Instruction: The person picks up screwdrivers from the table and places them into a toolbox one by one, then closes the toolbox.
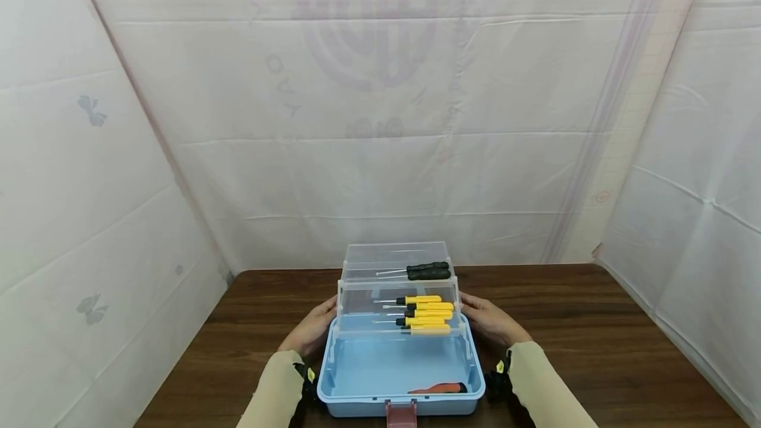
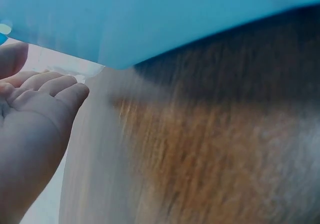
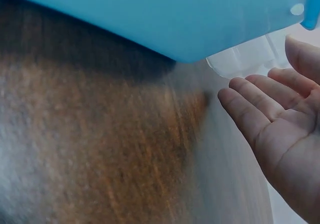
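A light blue toolbox [image 1: 398, 362] stands opened on the table, its clear fold-out trays [image 1: 362, 292] raised toward the back. Several yellow-handled screwdrivers [image 1: 425, 312] lie in the lower tray, and black-handled screwdrivers [image 1: 429, 273] in the upper one. One orange-handled tool [image 1: 440, 388] rests in the bottom of the box. At the back left corner is my left hand [image 1: 314, 329], and at the back right my right hand [image 1: 492, 321]. In both wrist views the fingers are extended, with the palms turned toward the box. Whether the fingertips touch it is hard to tell.
The dark brown wooden table [image 1: 571, 335] extends to both sides of the box. White sheeting [image 1: 285, 183] hangs behind the table and along its left and right sides. A reddish latch [image 1: 401, 413] sticks out at the box's front.
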Action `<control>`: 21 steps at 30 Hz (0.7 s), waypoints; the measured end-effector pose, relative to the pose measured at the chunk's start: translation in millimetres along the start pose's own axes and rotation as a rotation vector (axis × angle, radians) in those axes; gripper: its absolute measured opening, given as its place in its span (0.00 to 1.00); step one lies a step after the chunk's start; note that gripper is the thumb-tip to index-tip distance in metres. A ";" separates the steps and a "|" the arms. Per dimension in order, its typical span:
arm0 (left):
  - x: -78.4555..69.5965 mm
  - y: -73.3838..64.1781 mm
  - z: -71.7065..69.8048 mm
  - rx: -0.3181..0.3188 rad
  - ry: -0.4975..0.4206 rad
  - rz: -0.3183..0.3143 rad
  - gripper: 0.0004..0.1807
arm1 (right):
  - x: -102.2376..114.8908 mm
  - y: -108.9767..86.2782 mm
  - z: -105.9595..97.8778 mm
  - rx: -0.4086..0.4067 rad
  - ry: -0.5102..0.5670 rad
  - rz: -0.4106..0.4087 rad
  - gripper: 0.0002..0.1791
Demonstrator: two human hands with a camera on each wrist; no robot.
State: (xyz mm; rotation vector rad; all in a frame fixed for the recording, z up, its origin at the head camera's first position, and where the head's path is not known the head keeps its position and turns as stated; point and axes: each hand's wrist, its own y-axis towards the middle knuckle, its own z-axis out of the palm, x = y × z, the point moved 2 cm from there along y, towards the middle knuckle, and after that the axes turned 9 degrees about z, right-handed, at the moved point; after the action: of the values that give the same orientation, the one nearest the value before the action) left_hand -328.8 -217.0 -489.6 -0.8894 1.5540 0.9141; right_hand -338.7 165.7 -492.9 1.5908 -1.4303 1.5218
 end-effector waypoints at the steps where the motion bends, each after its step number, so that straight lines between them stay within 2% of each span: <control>1: -0.4 0.3 0.2 0.001 0.001 0.003 0.33 | 0.3 -0.3 -0.2 0.000 -0.001 -0.005 0.39; 8: -2.7 3.5 0.5 -0.042 -0.012 0.030 0.31 | 3.2 -1.5 -3.4 -0.008 -0.027 -0.049 0.38; 14: -7.6 5.6 -0.3 -0.077 -0.011 0.029 0.32 | 5.5 0.7 -5.0 -0.044 -0.029 -0.081 0.38; 21: -11.3 5.7 -1.0 -0.096 -0.020 0.019 0.31 | 5.3 2.6 -3.7 -0.119 -0.048 -0.055 0.38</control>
State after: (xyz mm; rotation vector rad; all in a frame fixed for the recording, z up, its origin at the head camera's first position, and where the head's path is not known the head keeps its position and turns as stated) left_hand -332.7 -214.6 -477.7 -0.9321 1.5141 1.0155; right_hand -343.5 166.4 -487.9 1.5915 -1.4633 1.3499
